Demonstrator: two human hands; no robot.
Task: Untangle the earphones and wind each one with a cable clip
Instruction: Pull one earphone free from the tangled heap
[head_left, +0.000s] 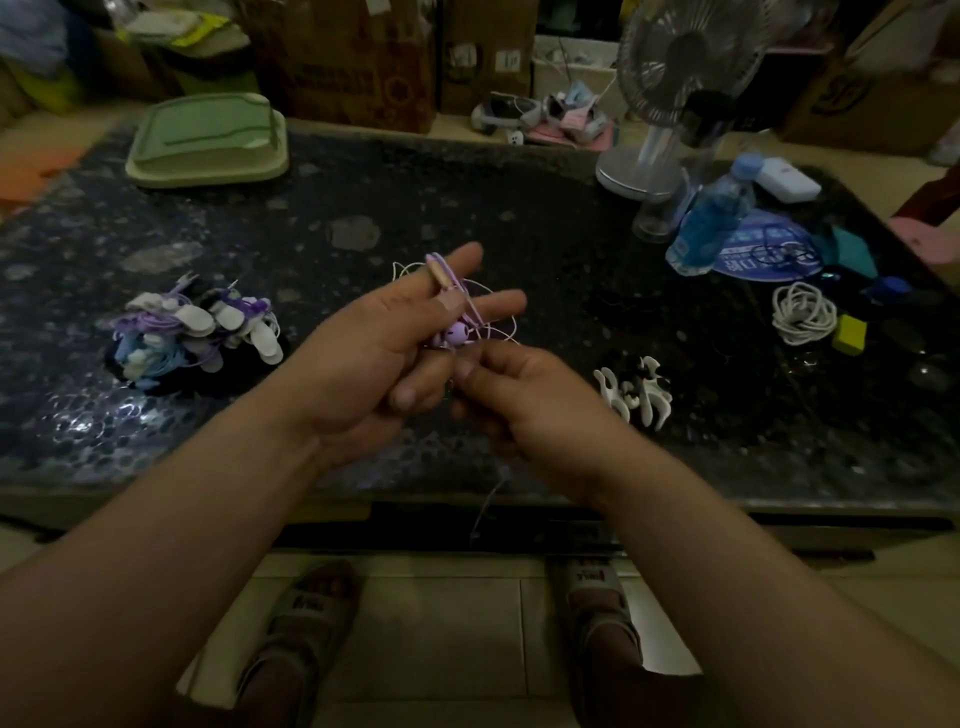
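Holding a purple wired earphone (457, 332) above a dark speckled stone tabletop (519, 223)

At centre, the left hand (374, 358) stretches two fingers toward 12 o'clock, the earphone's cord looped around them and its other fingers curled. The right hand (519, 400), just at 4 o'clock of it, pinches the cord between thumb and forefinger. A heap of clipped purple, blue and white earphones (192, 332) lies at 9 o'clock on the tabletop. Some loose white plastic cable clips (636, 397) lie at 3 o'clock.
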